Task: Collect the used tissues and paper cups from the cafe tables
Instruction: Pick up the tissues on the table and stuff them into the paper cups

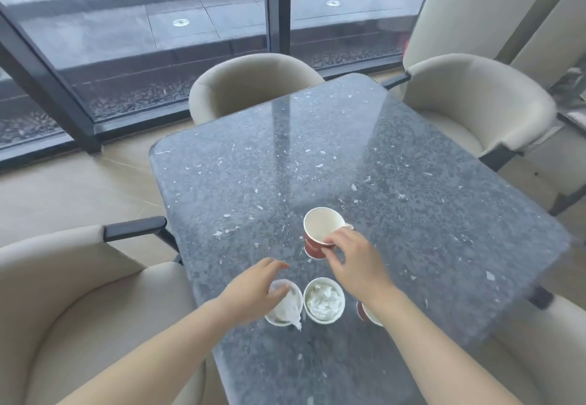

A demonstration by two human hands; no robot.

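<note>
1. Window [142, 39]: glazed wall w/ dark frame posts, behind the far edge of the seating.
2. Bench [412, 198]: dark grey speckled stone top, rounded corners, set diagonally in view. Carries all the cups at its near end.
3. Chairs, beige tub type, dark arm rails: near-left chair [63, 293], far chair [253, 77], right chair [475, 93]. All pulled close to the bench.
4. Right hand [352, 262]: thumb and forefinger pinch the near rim of the held cup; other fingers loosely curled below it.
5. Left hand [253, 290]: fingers relaxed and reaching fwd past the left cup, thumb lying on the left tissue.
6. Held cup [317, 250]: paper, red wall, white inside. Long axis near vertical, tipped slightly, mouth up. Nothing seen inside. White print on the red wall, too blurred to read. Whether the base touches the bench: cannot tell.
7. Mid cup [323, 319]: upright, mouth up, just beside the left cup.
8. Left cup [277, 322]: upright, partly under the left hand.
9. Fourth cup [364, 311]: red wall, mostly hidden by the right forearm.
10. Mid tissue [325, 300]: white, crumpled, fills the mid cup.
11. Left tissue [287, 308]: white, in the left cup, one corner hanging over the near rim.
</note>
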